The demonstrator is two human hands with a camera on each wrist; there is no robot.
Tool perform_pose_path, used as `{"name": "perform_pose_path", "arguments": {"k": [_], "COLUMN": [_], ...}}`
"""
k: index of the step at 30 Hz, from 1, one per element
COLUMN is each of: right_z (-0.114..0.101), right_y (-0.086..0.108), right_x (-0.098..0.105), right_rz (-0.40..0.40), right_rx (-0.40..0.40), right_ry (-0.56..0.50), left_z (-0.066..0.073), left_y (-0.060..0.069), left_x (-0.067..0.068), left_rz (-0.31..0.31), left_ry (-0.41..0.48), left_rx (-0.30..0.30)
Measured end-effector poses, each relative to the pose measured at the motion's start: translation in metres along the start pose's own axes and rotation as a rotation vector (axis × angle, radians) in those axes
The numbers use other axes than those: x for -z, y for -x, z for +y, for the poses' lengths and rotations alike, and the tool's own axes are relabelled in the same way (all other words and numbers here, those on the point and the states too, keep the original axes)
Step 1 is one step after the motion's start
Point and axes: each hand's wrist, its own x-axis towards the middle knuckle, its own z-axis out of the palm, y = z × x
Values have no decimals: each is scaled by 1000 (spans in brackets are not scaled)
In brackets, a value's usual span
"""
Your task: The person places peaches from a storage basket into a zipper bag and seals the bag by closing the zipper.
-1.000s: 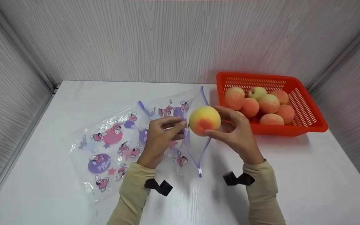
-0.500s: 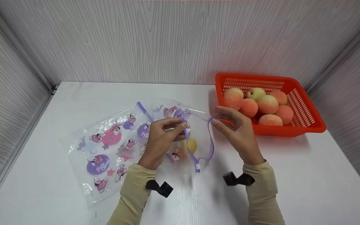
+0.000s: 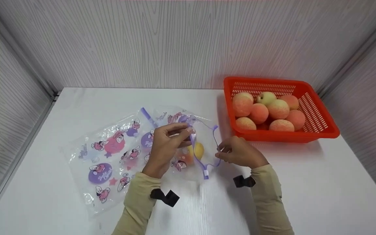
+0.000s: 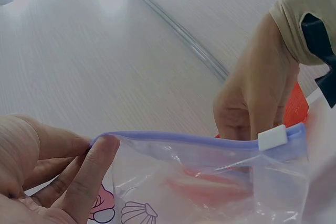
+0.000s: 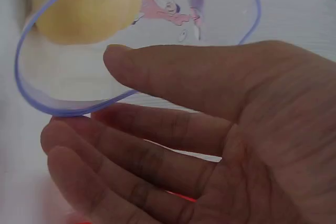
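Observation:
A clear printed bag (image 3: 181, 169) with a purple rim lies with its mouth towards the right. My left hand (image 3: 166, 147) pinches the rim between thumb and fingers, also seen in the left wrist view. My right hand (image 3: 242, 152) is at the opposite rim; in the right wrist view the thumb of that hand (image 5: 210, 129) lies on the inner side and the fairly straight fingers outside, touching the rim. Inside the bag lies a yellow fruit (image 3: 198, 150), with an orange-red patch beside it. A white slider (image 4: 272, 138) sits near the rim's end.
A red basket (image 3: 305, 135) holding several peaches (image 3: 278, 109) stands at the back right, just beyond my right hand. Another printed clear bag (image 3: 100, 173) lies flat on the white table (image 3: 321, 189) to the left. Wood-patterned walls (image 3: 175, 42) enclose the table.
The yellow fruit has gone from my right hand into the bag. My right hand has then moved down and nearer along the right rim. My left hand has kept its pinch, nearly in place.

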Motion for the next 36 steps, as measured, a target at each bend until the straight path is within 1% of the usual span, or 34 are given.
{"name": "perform_pose_path", "arguments": {"k": [3,5,8,11,14,17,19,21,23,25,26,28,29,31,34,36], "right_z": [9,12,12,6,-3,-10,-14,-17,-19,-20,-21,-21,-21,-21,-20,-19], "right_y": [-4,-4,-2,1,4,6,7,7,7,8,8,8,9,9,9,9], "right_x": [-1,2,7,11,13,12,11,10,9,8,8,9,9,9,10,10], "right_rz": [-29,-5,76,191,289,366,400,426,444,455,457,459,465,479,507,520], "right_rx": [33,66,112,159,199,239,258,271,277,282,285,287,283,272,245,231], "right_ry": [-71,-153,-325,-488,-600,-651,-669,-695,-723,-748,-755,-762,-765,-773,-790,-801], "left_z": [3,7,15,25,35,41,44,46,46,46,45,43,43,43,44,45], "left_y": [1,2,3,5,8,11,13,15,16,17,17,17,17,17,16,16], "left_x": [2,5,10,16,20,23,23,22,20,18,16,13,12,11,13,15], "left_rz": [0,0,14,38,60,68,46,4,-55,-114,-135,-153,-152,-128,-77,-49], "left_ry": [-8,-10,4,30,53,29,-15,-74,-131,-175,-192,-216,-219,-209,-166,-123], "left_rx": [-14,-28,-52,-72,-87,-90,-72,-36,6,34,38,24,9,-27,-74,-89]}}
